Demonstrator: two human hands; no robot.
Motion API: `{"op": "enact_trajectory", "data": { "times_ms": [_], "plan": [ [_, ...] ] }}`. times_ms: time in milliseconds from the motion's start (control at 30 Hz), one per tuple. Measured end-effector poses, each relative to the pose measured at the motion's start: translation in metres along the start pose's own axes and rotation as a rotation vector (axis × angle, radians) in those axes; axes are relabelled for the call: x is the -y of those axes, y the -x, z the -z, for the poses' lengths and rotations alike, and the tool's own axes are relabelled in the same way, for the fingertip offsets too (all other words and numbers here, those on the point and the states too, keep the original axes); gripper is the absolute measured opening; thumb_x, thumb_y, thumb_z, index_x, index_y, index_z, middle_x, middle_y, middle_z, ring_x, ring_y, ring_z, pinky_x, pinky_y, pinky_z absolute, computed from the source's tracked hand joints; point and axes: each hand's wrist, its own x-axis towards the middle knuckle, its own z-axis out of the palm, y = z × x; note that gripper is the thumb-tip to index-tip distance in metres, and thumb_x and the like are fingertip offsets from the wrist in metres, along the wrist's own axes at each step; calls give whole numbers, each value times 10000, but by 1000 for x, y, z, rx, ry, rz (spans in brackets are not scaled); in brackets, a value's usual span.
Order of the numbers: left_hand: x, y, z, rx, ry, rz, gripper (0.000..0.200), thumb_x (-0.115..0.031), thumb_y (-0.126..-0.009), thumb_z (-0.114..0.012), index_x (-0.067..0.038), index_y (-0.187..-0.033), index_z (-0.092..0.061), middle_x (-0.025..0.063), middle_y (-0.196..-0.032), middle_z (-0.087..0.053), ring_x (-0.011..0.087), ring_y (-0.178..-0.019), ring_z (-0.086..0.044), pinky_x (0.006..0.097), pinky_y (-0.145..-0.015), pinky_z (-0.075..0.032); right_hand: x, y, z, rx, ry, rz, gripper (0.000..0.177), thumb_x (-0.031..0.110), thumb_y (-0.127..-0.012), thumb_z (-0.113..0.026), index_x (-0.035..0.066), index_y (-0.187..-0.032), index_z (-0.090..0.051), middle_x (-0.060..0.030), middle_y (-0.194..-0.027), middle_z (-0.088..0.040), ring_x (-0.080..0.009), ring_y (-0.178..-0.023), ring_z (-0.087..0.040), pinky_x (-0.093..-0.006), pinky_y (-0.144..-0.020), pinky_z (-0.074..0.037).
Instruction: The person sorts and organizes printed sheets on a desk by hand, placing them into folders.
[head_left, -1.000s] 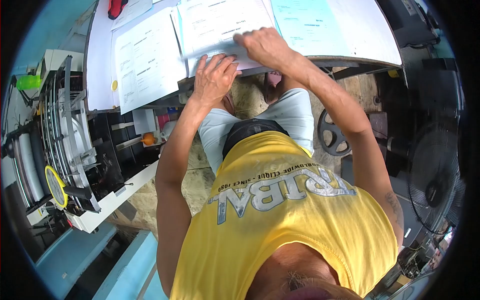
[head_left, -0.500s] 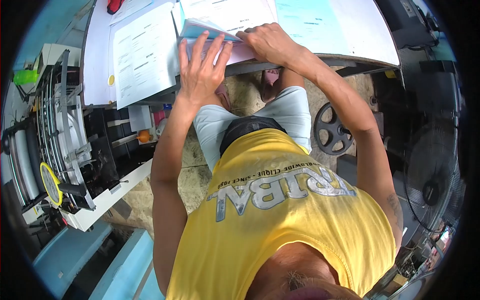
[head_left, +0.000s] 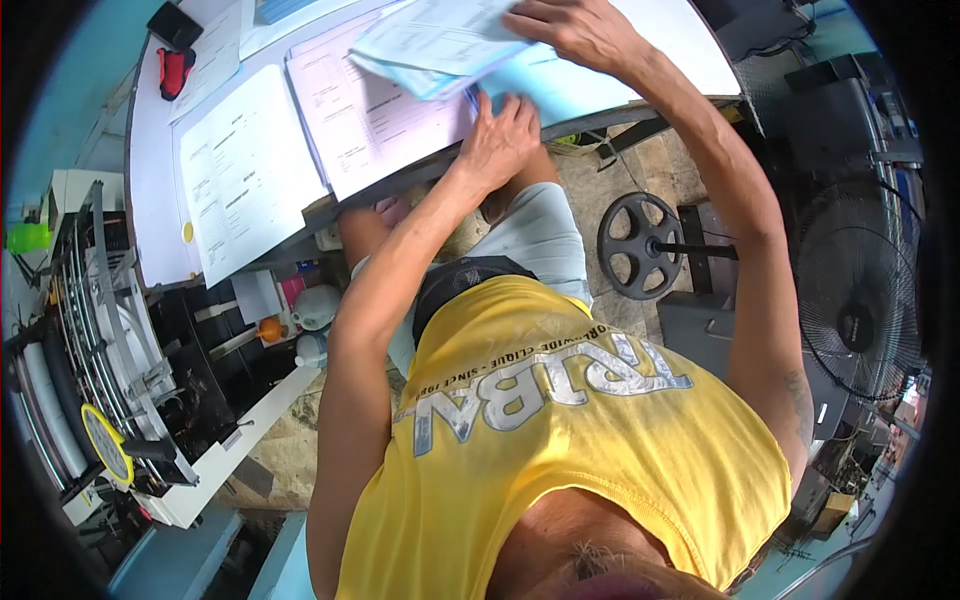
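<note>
My right hand (head_left: 575, 30) is closed on the right edge of a small bundle of printed sheets (head_left: 430, 45), which is lifted and tilted over the table. My left hand (head_left: 503, 135) is at the table's front edge, its bent fingers at the blue sheets (head_left: 560, 90). To its left lies a stack of pink printed forms (head_left: 350, 125). Farther left, white printed forms (head_left: 240, 165) overhang the front edge of the table.
The white table (head_left: 155, 220) carries a red and black object (head_left: 175, 73) and a black box (head_left: 174, 25). A machine with rollers (head_left: 110, 320) stands left. On the right are a black handwheel (head_left: 640, 245) and a fan (head_left: 855, 320).
The bundle has been lifted up, uncovering pink forms. My left hand has moved right, from the folded sheets to the blue ones. My right hand has moved up and right; the view has shifted.
</note>
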Motion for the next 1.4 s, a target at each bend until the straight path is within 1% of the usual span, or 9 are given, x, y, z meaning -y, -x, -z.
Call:
{"op": "enact_trajectory", "data": {
  "times_ms": [167,200,533,733,867,1033,1133,1200,1400],
  "plan": [
    [-2,8,-2,-76,110,-18,236,-135,-823,-648,-34,-1030,-694,69,-1050,-668,213,-916,-667,512,-848,-516,31,114,-26,269,-239,-373,498,-42,-824,-641,115,-1296,-666,-85,-1245,-724,-268,-1087,-720,-365,-861,-625],
    [0,5,1,-135,138,-31,122,-153,-860,-628,-51,-861,-694,37,-819,-633,199,-801,-681,559,-811,-516,45,122,-24,282,-252,-412,520,-53,-822,-630,120,-1312,-655,-86,-1250,-723,-267,-1089,-720,-364,-853,-630],
    [6,-4,21,-185,174,-6,47,-131,-865,-668,-110,-883,-706,25,-821,-653,208,-769,-646,472,-756,-494,109,122,23,429,-252,-536,571,137,-939,-624,128,-1488,-468,-120,-1373,-617,-282,-1231,-629,-419,-1022,-539],
    [11,-16,43,-233,158,22,164,-186,-863,-777,-104,-1002,-749,21,-851,-666,225,-813,-646,423,-826,-516,106,127,14,277,-159,-498,414,261,-945,-617,74,-1301,-517,-94,-1092,-676,-274,-1011,-696,-402,-850,-572],
    [16,-22,62,-495,392,145,343,-91,-863,-787,-24,-1182,-681,111,-1100,-691,294,-1037,-674,445,-923,-532,81,119,18,238,-40,-515,314,197,-923,-637,95,-1195,-519,-60,-980,-682,-241,-898,-719,-353,-706,-579],
    [14,-5,51,-579,1174,853,694,-79,-936,-730,2,-1512,-352,247,-1442,-473,317,-1320,-502,412,-1076,-442,1,94,67,9,19,-515,206,196,-1001,-583,107,-1188,-586,-85,-945,-706,-208,-802,-712,-348,-570,-565],
    [23,-15,46,-504,1573,1024,749,-124,-952,-737,30,-1530,-287,302,-1535,-344,350,-1433,-388,455,-1177,-334,-44,54,140,252,-294,-1072,258,113,-928,-652,33,-1165,-586,-229,-903,-713,-346,-739,-728,-470,-682,-591],
    [33,-33,44,-427,1718,1096,722,-133,-962,-731,39,-1519,-305,286,-1536,-365,339,-1444,-382,472,-1182,-331,-67,75,143,-235,-422,-854,328,118,-971,-622,11,-1279,-592,-205,-970,-729,-257,-871,-725,-400,-766,-579],
    [82,-83,16,-326,2177,851,549,-133,-965,-728,50,-1413,-468,178,-1347,-597,257,-1271,-581,417,-1083,-483,-91,133,114,-317,-1199,-1224,313,77,-908,-635,-28,-1202,-651,-46,-934,-672,-137,-816,-601,-302,-705,-487]
  ]
}}
